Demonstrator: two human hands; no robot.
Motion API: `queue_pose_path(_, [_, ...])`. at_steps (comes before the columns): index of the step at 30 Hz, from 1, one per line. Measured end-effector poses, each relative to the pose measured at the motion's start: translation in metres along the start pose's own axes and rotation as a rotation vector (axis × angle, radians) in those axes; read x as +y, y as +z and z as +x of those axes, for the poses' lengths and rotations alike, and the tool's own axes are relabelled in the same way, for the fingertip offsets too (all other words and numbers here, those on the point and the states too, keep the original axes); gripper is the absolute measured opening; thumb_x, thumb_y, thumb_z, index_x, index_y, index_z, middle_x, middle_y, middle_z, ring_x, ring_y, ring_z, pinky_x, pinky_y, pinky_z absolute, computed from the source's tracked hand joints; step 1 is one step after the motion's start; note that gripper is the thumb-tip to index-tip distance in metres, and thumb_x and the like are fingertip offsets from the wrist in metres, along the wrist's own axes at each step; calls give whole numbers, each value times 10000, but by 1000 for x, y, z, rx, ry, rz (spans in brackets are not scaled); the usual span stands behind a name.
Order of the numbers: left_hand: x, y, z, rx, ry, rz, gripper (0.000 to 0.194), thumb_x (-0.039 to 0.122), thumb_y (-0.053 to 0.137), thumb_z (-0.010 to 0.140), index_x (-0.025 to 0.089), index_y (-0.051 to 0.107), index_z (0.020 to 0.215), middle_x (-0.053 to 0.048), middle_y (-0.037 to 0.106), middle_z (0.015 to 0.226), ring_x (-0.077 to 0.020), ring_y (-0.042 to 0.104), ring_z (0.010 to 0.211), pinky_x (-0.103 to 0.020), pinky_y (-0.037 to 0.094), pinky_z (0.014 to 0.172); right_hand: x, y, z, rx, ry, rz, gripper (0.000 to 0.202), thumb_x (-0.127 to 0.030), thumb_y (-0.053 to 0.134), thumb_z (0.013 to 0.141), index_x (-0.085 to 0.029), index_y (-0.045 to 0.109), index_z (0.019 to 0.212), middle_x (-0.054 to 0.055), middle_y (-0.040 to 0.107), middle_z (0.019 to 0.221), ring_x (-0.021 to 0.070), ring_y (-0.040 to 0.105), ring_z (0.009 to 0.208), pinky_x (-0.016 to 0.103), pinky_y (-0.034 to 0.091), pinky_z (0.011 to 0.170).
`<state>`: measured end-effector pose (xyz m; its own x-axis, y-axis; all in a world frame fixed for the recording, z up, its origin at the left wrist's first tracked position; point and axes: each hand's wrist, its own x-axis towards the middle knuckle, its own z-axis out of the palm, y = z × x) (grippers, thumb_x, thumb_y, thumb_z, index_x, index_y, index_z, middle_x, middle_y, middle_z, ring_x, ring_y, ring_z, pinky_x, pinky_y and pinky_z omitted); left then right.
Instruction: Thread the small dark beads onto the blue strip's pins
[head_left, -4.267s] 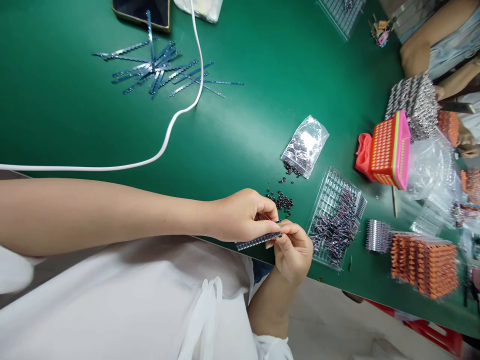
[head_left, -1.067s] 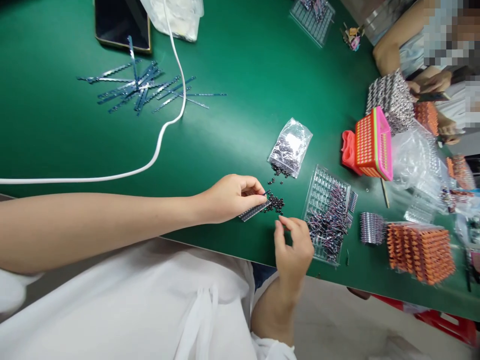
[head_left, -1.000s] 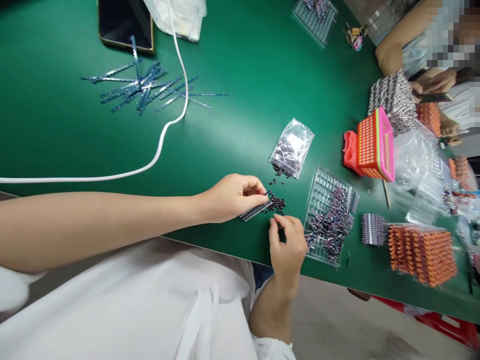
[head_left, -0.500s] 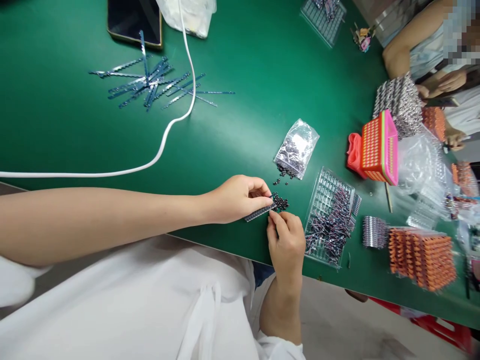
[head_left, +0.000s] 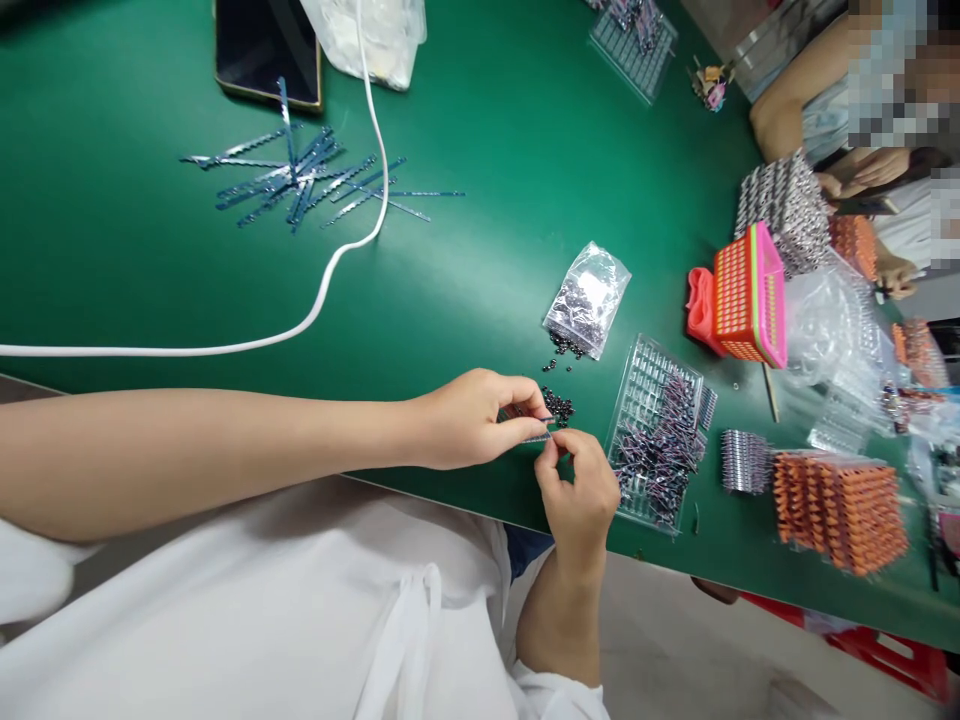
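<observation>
My left hand [head_left: 480, 420] reaches in from the left, thumb and forefinger pinched on a thin dark strip [head_left: 548, 420]. The tips of my right hand [head_left: 581, 485] are pressed together right beside that strip's end; what they hold is too small to make out. Part of a ridged dark band [head_left: 516, 411] shows under my left fingers, mostly hidden. Just beyond the fingertips lies a little heap of small dark beads [head_left: 558, 405]. Farther back, a clear plastic bag [head_left: 587, 300] of such beads lies with several spilled at its mouth.
Right of my hands is a clear ridged tray [head_left: 637, 390] heaped with thin dark pieces. Beyond stand orange stacks [head_left: 840, 510], a pink-and-orange basket [head_left: 750, 295] and a co-worker's hands [head_left: 885, 170]. A white cable [head_left: 330, 270], wavy blue strips [head_left: 300, 175] and a phone [head_left: 266, 50] lie left.
Both hands have shifted slightly toward my body. My left fingers now cover more of the ridged band, and my right fingertips have moved a little right. The whole view has shifted slightly.
</observation>
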<state>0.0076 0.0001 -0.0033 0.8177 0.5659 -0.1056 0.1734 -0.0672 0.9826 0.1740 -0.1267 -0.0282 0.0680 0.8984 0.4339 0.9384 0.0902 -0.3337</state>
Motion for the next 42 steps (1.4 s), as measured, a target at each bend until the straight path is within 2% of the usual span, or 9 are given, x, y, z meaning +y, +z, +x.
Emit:
queue_pose_path(4, [-5, 8, -7, -28, 240, 81, 175, 225, 518, 938, 155, 676, 966, -76, 748, 1009, -181, 668, 920, -284, 491, 820, -6, -3, -4, 114, 4, -27, 202, -87, 633, 857, -214, 591, 1009, 14, 723, 884, 117, 692, 795, 243, 554, 735])
queue_pose_path(7, [-8, 12, -9, -11, 337, 89, 156, 183, 500, 942, 150, 652, 947, -88, 748, 1012, -177, 671, 926, -293, 496, 873, -8, -2, -5, 160, 13, -49, 207, -101, 641, 861, -221, 596, 1025, 12, 737, 900, 121, 712, 831, 249, 569, 764])
queue_pose_path(13, [-9, 14, -10, 18, 355, 86, 124, 185, 508, 938, 167, 631, 932, -89, 750, 1000, -183, 681, 910, -313, 518, 867, -11, 0, -6, 216, 33, -80, 180, -134, 654, 871, -232, 612, 1017, 11, 747, 897, 133, 733, 819, 260, 592, 746])
queue_pose_path(17, [-8, 14, -10, 44, 363, 54, 112, 175, 514, 932, 165, 625, 941, -100, 753, 1026, -181, 683, 911, -310, 536, 828, -13, 3, -6, 265, 73, -5, 211, -121, 677, 853, -237, 627, 1022, 6, 745, 896, 136, 733, 814, 269, 605, 744])
queue_pose_path(23, [-7, 13, -10, 47, 393, 11, 94, 170, 526, 937, 173, 620, 946, -102, 757, 1050, -177, 694, 943, -315, 547, 850, -19, 11, -10, 375, 303, 295, 158, -153, 675, 859, -239, 648, 990, 7, 726, 889, 147, 715, 821, 306, 615, 744])
queue_pose_path(26, [-6, 12, -11, 40, 403, -23, 76, 154, 541, 934, 170, 614, 945, -104, 757, 1071, -168, 696, 969, -305, 548, 866, -21, 12, -11, 394, 425, 323, 102, -215, 692, 859, -223, 661, 957, 16, 721, 876, 146, 705, 794, 286, 604, 708])
queue_pose_path(29, [-5, 12, -11, 44, 403, -31, 71, 146, 547, 932, 174, 612, 938, -99, 756, 1082, -163, 695, 970, -302, 549, 870, -21, 12, -12, 368, 478, 316, 73, -264, 679, 874, -208, 669, 919, 27, 715, 860, 152, 697, 775, 283, 592, 674])
queue_pose_path(36, [-8, 14, -9, 69, 436, 21, 86, 157, 531, 935, 186, 612, 933, -113, 749, 1101, -185, 689, 1006, -345, 550, 904, -22, 12, -12, 362, 348, 164, 62, -226, 662, 883, -214, 664, 944, 30, 726, 876, 162, 703, 794, 313, 586, 722])
queue_pose_path(42, [-9, 15, -9, 73, 454, 40, 88, 141, 534, 934, 182, 612, 934, -125, 750, 1094, -185, 691, 1036, -342, 550, 920, -22, 14, -9, 406, 220, -5, 188, -145, 699, 850, -233, 649, 1008, 14, 725, 885, 148, 706, 796, 289, 573, 730])
